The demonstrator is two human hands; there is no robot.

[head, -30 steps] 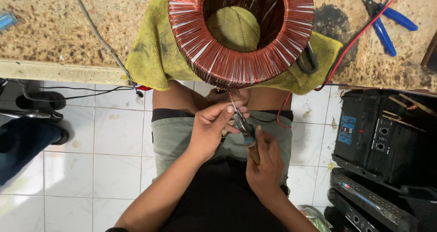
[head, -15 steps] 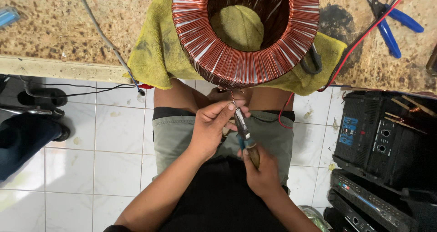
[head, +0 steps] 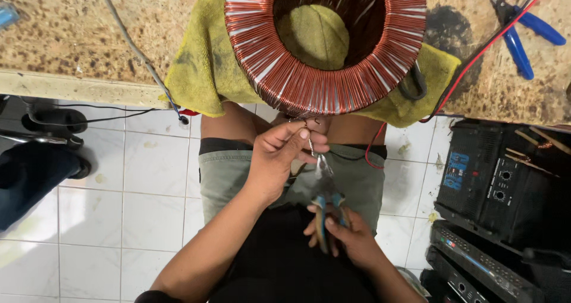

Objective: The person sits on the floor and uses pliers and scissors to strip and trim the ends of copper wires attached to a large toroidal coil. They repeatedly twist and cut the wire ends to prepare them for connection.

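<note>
Copper wire ends (head: 300, 123) hang from the bottom edge of the big toroidal coil (head: 324, 41), and the person's left hand (head: 279, 160) has its fingers (head: 295, 137) pinched closed on one of them, just under the coil. Right below those fingers, nearly touching them, sits the nose of a pair of blue-handled pliers (head: 326, 196); whether the nose actually bites the wire I cannot tell from here. The right hand (head: 348, 237) is lower down, over the lap, its fingers wrapped shut around the pliers' handles.

Above both hands, the coil rests on a yellow cloth (head: 199, 71) that drapes over the edge of the speckled desk (head: 71, 35). Up and to the right of the fingers, a red wire (head: 470, 65) runs across the desk and loops down over the person's grey shorts (head: 229, 172). Farther right on the desk lies a second blue-handled tool (head: 526, 35). Off to the right of the hands, on the tiled floor (head: 119, 220), stand black electronic units (head: 505, 196).
</note>
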